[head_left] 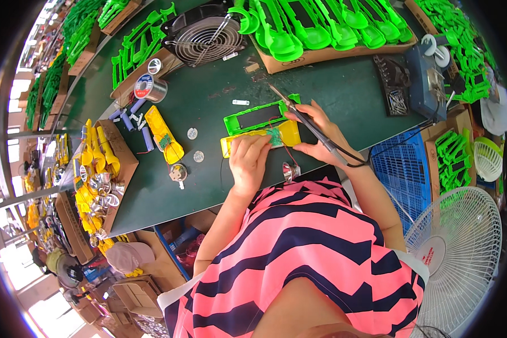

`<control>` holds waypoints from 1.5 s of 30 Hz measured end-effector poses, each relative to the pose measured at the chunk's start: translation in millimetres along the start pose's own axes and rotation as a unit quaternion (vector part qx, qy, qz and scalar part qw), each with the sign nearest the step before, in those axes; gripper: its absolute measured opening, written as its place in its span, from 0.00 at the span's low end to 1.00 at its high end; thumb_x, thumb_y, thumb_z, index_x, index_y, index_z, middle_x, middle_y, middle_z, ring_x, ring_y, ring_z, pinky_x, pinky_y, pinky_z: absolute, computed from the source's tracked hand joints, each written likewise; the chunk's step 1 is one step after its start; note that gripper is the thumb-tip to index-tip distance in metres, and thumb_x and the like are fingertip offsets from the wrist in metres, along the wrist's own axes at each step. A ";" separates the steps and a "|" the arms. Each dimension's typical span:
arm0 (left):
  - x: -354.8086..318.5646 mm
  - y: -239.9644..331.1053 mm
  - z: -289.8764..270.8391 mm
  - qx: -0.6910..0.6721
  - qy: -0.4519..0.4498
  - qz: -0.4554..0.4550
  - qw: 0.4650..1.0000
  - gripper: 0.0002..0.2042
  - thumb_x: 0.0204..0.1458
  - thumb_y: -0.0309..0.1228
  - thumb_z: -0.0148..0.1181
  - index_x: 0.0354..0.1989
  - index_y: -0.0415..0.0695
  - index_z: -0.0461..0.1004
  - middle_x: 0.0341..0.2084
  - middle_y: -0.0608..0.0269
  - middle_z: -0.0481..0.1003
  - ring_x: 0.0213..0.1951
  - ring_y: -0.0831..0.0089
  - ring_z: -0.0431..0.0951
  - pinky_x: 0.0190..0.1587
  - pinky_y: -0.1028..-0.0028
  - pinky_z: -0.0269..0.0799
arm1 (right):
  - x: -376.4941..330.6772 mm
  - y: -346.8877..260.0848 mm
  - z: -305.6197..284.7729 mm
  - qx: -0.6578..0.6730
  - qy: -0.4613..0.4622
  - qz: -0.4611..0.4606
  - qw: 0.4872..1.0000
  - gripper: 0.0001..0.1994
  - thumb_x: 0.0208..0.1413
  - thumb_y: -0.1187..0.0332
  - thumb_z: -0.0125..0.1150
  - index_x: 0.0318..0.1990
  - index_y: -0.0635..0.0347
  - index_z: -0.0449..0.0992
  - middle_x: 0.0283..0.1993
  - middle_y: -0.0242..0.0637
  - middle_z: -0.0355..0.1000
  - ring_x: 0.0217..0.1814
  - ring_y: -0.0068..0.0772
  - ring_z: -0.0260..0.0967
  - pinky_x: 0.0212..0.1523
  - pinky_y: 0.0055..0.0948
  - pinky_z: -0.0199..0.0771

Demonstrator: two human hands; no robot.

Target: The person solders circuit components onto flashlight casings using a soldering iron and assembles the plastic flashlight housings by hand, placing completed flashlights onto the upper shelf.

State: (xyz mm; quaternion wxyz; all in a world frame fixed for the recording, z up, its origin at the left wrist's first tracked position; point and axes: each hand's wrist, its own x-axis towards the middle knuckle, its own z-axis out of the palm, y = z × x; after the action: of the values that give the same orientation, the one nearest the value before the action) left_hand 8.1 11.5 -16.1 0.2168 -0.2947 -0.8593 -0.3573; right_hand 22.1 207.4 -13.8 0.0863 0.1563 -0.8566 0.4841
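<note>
Centre: left hand [248, 159], fingers curled, holding yellow shell [290, 133]. Right of centre: right hand [328, 137], half-closed around iron [311, 125]. Top: fan [210, 45].

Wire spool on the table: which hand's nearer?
Left. The left hand is below and to the right of the wire spool in the picture; the right hand, holding the soldering iron, is farther right.

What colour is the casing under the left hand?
The casing under the left hand is yellow, seen best in the head view.
</note>
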 end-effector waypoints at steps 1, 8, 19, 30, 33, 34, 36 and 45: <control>0.6 0.2 3.7 -0.026 0.009 -0.044 0.999 0.08 0.34 0.21 0.62 0.26 0.43 0.73 0.26 0.65 0.72 0.29 0.68 0.69 0.34 0.73 0.63 | -4.8 0.1 1.5 -0.012 0.019 0.007 1.000 0.32 0.36 0.70 0.66 0.51 0.58 0.56 0.46 0.34 0.70 0.50 0.43 0.64 0.61 0.46 0.45; 3.0 -4.6 2.8 -0.120 -0.005 -0.164 0.979 0.07 0.35 0.21 0.63 0.23 0.43 0.72 0.20 0.66 0.71 0.24 0.70 0.68 0.30 0.73 0.63 | -50.2 -19.9 -4.2 -0.027 0.118 -0.019 0.993 0.13 0.44 0.72 0.59 0.40 0.63 0.69 0.31 0.33 0.75 0.37 0.31 0.71 0.60 0.48 0.47; 8.7 -1.4 -5.1 -0.100 -0.060 -0.159 0.980 0.06 0.30 0.20 0.62 0.19 0.39 0.72 0.31 0.60 0.66 0.31 0.68 0.68 0.31 0.73 0.66 | -68.1 -23.5 29.8 0.294 0.320 0.153 0.888 0.11 0.45 0.83 0.53 0.38 0.71 0.66 0.54 0.53 0.56 0.30 0.27 0.72 0.30 0.18 0.75; 13.5 -1.5 -8.3 -0.073 -0.091 -0.171 0.978 0.04 0.31 0.19 0.60 0.18 0.39 0.72 0.30 0.60 0.67 0.31 0.69 0.70 0.32 0.76 0.68 | -60.1 -25.5 37.9 0.300 0.314 0.146 0.889 0.11 0.45 0.81 0.56 0.39 0.70 0.66 0.44 0.49 0.65 0.25 0.23 0.71 0.31 0.18 0.73; 13.1 -2.2 -6.6 -0.073 -0.090 -0.174 0.978 0.04 0.30 0.19 0.60 0.18 0.39 0.71 0.30 0.60 0.67 0.31 0.69 0.70 0.32 0.75 0.68 | -61.0 -20.6 39.4 0.261 0.291 0.123 0.912 0.12 0.45 0.81 0.56 0.39 0.70 0.67 0.43 0.49 0.66 0.26 0.23 0.71 0.31 0.17 0.73; 13.1 -2.0 -5.9 -0.075 -0.087 -0.177 0.978 0.04 0.30 0.19 0.60 0.17 0.39 0.71 0.30 0.60 0.67 0.31 0.69 0.70 0.32 0.75 0.68 | -60.3 -22.9 40.1 0.277 0.303 0.134 0.902 0.11 0.45 0.81 0.56 0.39 0.70 0.67 0.44 0.49 0.65 0.26 0.23 0.71 0.31 0.17 0.73; 12.2 -2.4 -4.5 -0.064 -0.087 -0.171 0.979 0.04 0.30 0.19 0.59 0.17 0.39 0.71 0.30 0.60 0.67 0.31 0.69 0.70 0.31 0.75 0.68 | -60.5 -23.8 40.6 0.291 0.314 0.145 0.892 0.11 0.45 0.81 0.56 0.39 0.70 0.67 0.46 0.50 0.64 0.27 0.23 0.71 0.31 0.17 0.73; 14.9 -3.3 -4.6 -0.045 -0.099 -0.157 0.982 0.04 0.30 0.20 0.59 0.17 0.39 0.70 0.29 0.59 0.67 0.31 0.67 0.69 0.31 0.73 0.67 | -62.6 -24.6 29.4 0.291 0.326 0.144 0.888 0.10 0.48 0.81 0.51 0.40 0.72 0.66 0.53 0.58 0.58 0.26 0.27 0.72 0.26 0.17 0.74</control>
State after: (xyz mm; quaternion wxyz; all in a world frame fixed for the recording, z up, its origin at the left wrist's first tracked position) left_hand -4.3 11.4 -6.0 0.0582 -0.1995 -0.8953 -0.3941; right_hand 89.4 181.9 -28.0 0.2401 -0.1175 -0.6142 0.7425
